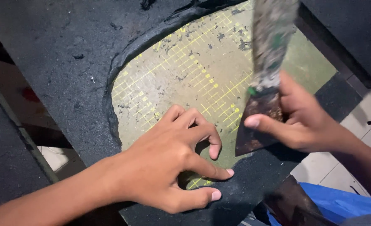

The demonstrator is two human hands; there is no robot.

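Note:
A thick black foam sheet (60, 71) lies over a green cutting mat (193, 71) with yellow grid lines, and a large rounded hole cut in the foam exposes the mat. My left hand (173, 159) rests on the mat at the hole's near edge, thumb and forefinger pressing the black foam (244, 180). My right hand (302, 121) grips a big worn knife (265, 83). Its dark blade points down at the foam edge beside my left fingers. Its grimy handle wrapped in green tape rises toward the top of the view.
Black crumbs of foam are scattered over the mat and sheet. White floor tiles (340, 175) and a blue plastic sheet (340, 205) show at the lower right. A dark table edge (344, 54) runs along the upper right.

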